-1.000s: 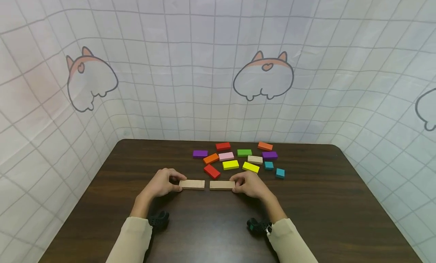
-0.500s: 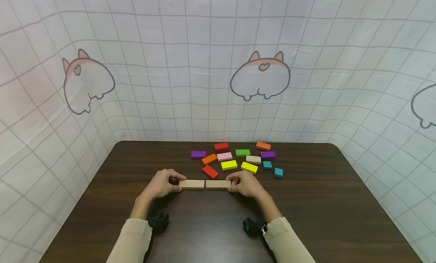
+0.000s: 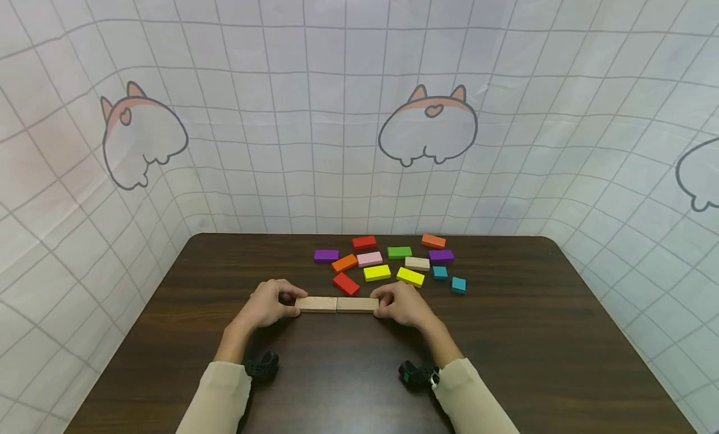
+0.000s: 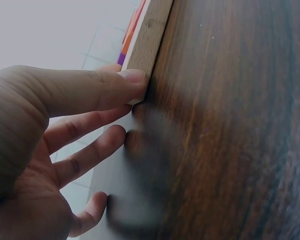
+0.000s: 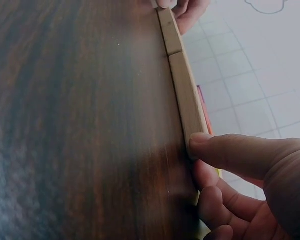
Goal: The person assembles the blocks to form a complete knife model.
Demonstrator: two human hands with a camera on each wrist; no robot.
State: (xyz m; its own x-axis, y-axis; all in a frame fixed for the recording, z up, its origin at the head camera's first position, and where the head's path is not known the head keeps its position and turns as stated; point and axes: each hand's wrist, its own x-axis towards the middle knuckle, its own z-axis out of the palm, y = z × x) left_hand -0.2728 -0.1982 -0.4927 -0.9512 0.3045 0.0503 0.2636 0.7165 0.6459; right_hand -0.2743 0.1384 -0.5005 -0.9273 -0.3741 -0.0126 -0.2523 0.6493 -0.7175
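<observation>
Two plain wooden blocks lie end to end on the dark table, their inner ends meeting in a thin seam. My left hand (image 3: 271, 304) pinches the outer end of the left wooden block (image 3: 316, 305) between thumb and fingers. At the opposite end, my right hand (image 3: 403, 304) pinches the right wooden block (image 3: 357, 305) the same way. The left wrist view shows the thumb on the near side of the block (image 4: 149, 40), the other fingers spread below. In the right wrist view the seam shows between the right block (image 5: 185, 95) and the left one (image 5: 169, 30).
Behind the hands lie several coloured blocks, among them a red block (image 3: 346, 284) and a yellow block (image 3: 410, 277) closest to them. A small blue block (image 3: 458, 285) lies at their right. The brown table (image 3: 505, 346) ends at a white gridded curtain (image 3: 303, 140).
My right hand has slid its wooden block leftward, closing the gap to the left block. My left hand and its block have stayed nearly still.
</observation>
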